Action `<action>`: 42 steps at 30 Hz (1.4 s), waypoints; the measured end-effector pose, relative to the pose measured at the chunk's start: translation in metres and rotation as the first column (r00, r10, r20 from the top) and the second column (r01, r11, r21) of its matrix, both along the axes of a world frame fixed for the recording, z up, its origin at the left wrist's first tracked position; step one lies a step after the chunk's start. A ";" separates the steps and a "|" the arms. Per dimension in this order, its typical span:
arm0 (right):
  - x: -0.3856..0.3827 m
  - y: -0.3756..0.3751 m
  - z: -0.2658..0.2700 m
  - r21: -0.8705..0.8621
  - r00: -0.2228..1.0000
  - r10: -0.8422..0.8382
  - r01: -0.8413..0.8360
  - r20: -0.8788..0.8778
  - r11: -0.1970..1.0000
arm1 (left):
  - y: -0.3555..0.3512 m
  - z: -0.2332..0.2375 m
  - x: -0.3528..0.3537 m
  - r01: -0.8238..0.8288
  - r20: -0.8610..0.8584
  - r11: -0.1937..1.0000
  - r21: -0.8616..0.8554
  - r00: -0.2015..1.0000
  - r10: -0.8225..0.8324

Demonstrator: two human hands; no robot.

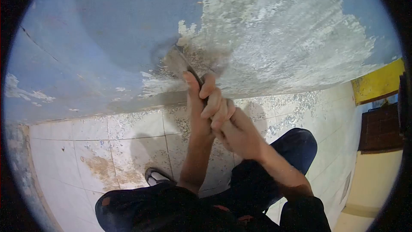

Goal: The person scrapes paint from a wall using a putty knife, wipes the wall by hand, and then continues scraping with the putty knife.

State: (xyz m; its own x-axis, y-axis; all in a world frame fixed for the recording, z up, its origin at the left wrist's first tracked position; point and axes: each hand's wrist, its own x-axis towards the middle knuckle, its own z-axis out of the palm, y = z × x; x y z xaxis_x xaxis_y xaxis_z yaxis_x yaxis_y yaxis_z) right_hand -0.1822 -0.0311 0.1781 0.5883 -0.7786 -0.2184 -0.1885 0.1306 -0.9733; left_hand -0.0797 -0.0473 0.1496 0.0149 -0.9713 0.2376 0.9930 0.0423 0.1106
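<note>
A metal scraper (177,61) has its wide blade against the blue wall (124,25), at the lower left edge of a large bare patch (274,34) where the paint is gone. My left hand (198,103) is closed round the scraper's dark handle, the thumb lying along it near the blade. Just to the right, my right hand (238,131) is closed too, its fingers pressed together with those of my left hand at the handle's lower end. Which fingers bear on the handle there is partly hidden.
Paint flakes lie over the white tiled floor (141,146) along the wall's foot. My bent knees and a sandaled foot (156,176) are below. At the right are a yellow panel (380,81) and a dark brown object (380,129).
</note>
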 end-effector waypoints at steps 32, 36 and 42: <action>0.001 0.003 -0.031 0.319 0.985 -0.045 -0.012 0.169 0.948 | 0.011 -0.010 0.007 -0.261 0.486 0.872 0.413 0.874 0.032; -0.028 0.008 -0.067 0.474 0.870 -0.004 -0.266 0.494 0.839 | 0.008 -0.013 0.001 -0.245 0.634 0.884 0.397 0.770 -0.071; -0.023 -0.006 -0.060 -0.170 0.991 -0.037 0.059 0.131 0.984 | -0.002 0.003 0.013 -0.316 0.647 0.926 0.206 0.754 0.113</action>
